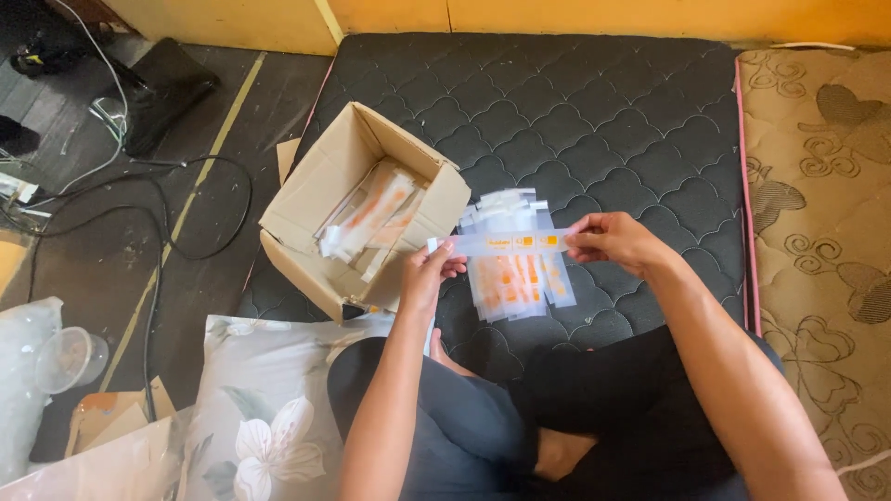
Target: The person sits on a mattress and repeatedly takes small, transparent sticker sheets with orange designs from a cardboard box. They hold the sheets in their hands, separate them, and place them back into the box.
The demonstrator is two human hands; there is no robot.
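I hold a narrow clear plastic strip with orange marks stretched level between both hands. My left hand pinches its left end and my right hand pinches its right end. Just below the strip, a loose pile of similar clear and orange packets lies on the black quilted mattress. To the left stands an open cardboard box with more of the same packets inside.
A floral pillow rests by my left knee. Black cables run across the dark floor at left, near a clear plastic cup. A beige patterned mattress adjoins on the right.
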